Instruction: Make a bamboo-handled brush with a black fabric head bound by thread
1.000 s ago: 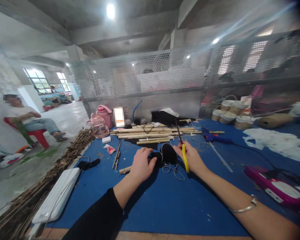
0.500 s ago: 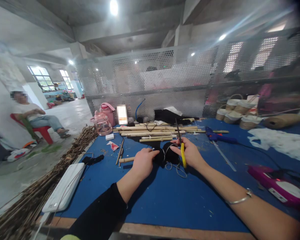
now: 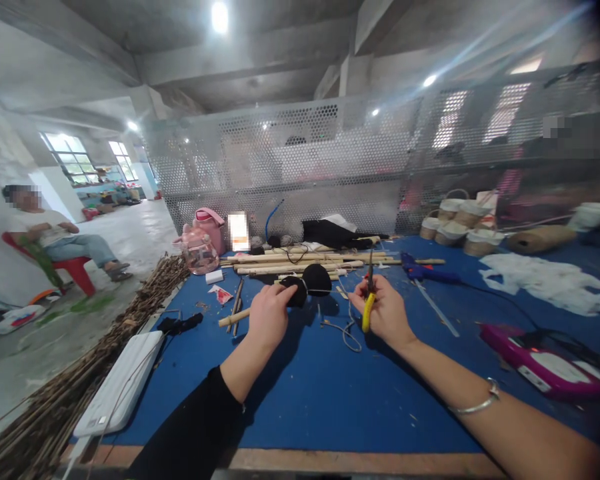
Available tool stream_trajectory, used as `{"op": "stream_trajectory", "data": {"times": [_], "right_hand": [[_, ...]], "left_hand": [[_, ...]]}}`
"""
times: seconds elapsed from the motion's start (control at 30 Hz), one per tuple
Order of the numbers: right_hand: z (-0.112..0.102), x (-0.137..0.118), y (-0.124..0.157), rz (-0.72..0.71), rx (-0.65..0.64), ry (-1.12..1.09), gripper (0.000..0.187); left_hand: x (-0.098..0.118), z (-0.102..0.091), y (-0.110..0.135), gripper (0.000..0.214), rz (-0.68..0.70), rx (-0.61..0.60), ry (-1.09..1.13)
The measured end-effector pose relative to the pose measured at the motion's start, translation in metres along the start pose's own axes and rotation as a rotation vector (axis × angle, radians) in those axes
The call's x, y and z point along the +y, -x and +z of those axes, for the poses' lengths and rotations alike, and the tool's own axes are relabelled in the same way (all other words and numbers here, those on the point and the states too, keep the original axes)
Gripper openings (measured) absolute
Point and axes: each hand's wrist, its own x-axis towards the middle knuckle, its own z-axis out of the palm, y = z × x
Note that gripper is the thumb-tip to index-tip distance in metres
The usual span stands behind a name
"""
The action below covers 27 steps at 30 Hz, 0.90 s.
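- Well in from the desk (image 3: 300, 400)'s near edge: black bundle (image 3: 316, 279) on stick (image 3: 234, 319), left hand (image 3: 270, 312) closed round stick
- Right hand (image 3: 387, 312), fingers curled on scissors (image 3: 367, 313), seemingly pinching cord (image 3: 351, 345)
- Likely light, soft; grip the stiffer stick

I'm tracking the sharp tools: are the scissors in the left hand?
No, the right hand holds the scissors, while the left hand holds a stick.
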Motion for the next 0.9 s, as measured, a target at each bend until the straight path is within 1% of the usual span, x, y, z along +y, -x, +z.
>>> {"op": "stream_trajectory", "data": {"times": [0.1,0.27,0.33,0.37,0.47,0.6,0.67,0.73,0.8,0.83,0.9], "right_hand": [[0.001,0.001,-0.003,0.061,0.031,-0.066,0.029],[0.001,0.006,-0.007,0.174,0.151,-0.138,0.038],[0.000,0.008,-0.008,0.214,0.159,-0.171,0.040],[0.000,0.009,-0.008,0.237,0.143,-0.198,0.040],[0.004,0.008,-0.007,0.329,0.039,-0.322,0.039],[0.016,-0.005,0.001,0.484,-0.131,-0.619,0.036],[0.018,-0.014,0.005,0.595,-0.256,-0.752,0.034],[0.015,-0.022,0.007,0.676,-0.404,-0.796,0.034],[0.006,-0.026,0.004,0.670,-0.503,-0.793,0.034],[-0.001,-0.026,0.000,0.633,-0.517,-0.787,0.034],[-0.015,-0.021,-0.010,0.533,-0.473,-0.774,0.036]], "left_hand": [[-0.003,-0.004,-0.001,0.044,-0.045,0.024,0.018],[-0.001,-0.009,-0.002,0.042,-0.175,0.043,0.117],[-0.001,-0.010,-0.002,0.042,-0.218,0.048,0.176],[-0.001,-0.010,-0.002,0.042,-0.236,0.050,0.206],[0.001,-0.008,0.000,0.045,-0.251,0.022,0.291],[0.011,-0.002,0.004,0.049,-0.157,-0.068,0.372],[0.016,-0.001,0.006,0.050,-0.133,-0.076,0.375],[0.016,-0.001,0.005,0.049,-0.158,-0.065,0.358],[0.010,-0.001,0.003,0.048,-0.215,-0.052,0.327],[0.006,-0.001,0.001,0.047,-0.242,-0.046,0.311],[-0.004,0.002,-0.002,0.047,-0.272,-0.048,0.292]]}}
